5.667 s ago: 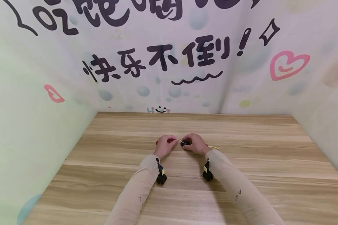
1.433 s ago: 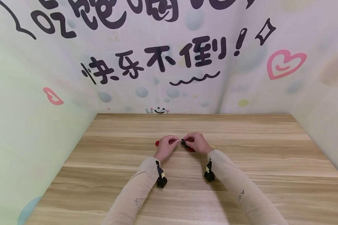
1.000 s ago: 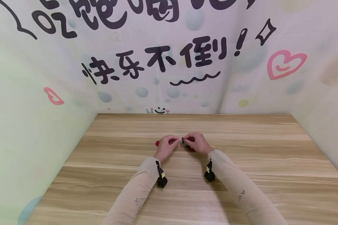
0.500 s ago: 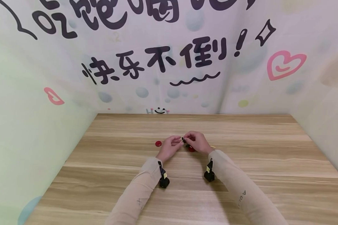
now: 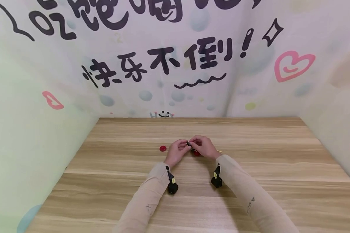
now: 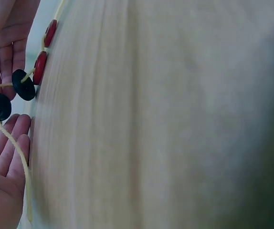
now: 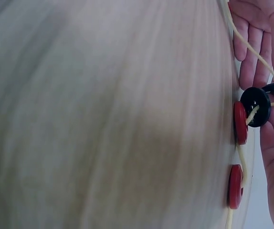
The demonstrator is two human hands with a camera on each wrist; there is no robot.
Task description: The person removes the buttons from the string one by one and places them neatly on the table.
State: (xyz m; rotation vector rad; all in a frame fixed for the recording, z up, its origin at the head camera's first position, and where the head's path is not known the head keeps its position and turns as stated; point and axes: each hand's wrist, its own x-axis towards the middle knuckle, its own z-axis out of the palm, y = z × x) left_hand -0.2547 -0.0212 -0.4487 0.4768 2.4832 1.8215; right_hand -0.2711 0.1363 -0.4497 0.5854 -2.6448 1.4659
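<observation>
My left hand (image 5: 175,152) and right hand (image 5: 204,147) meet at their fingertips over the table in the head view. Between them is a black button (image 6: 3,107), with the left thumb on it and the right fingertips pinching right at it. A yellow cord (image 6: 18,148) leaves this button and trails past the left fingers. Another black button (image 7: 256,107) hangs on the cord beside the hands. Two red buttons, a nearer one (image 7: 240,122) and a farther one (image 7: 235,186), are strung further along. The right thumb is hidden in the wrist views.
One loose red button (image 5: 162,148) lies on the wooden table (image 5: 134,178), left of the left hand. A cord tail (image 5: 219,151) shows past the right wrist. Behind the table stands a printed backdrop (image 5: 169,97). A small black camera is strapped to each wrist.
Earlier the left hand pulled the cord leftward from the black button in the right hand. It has since let go of that pull and moved in to the button. The right hand has barely moved.
</observation>
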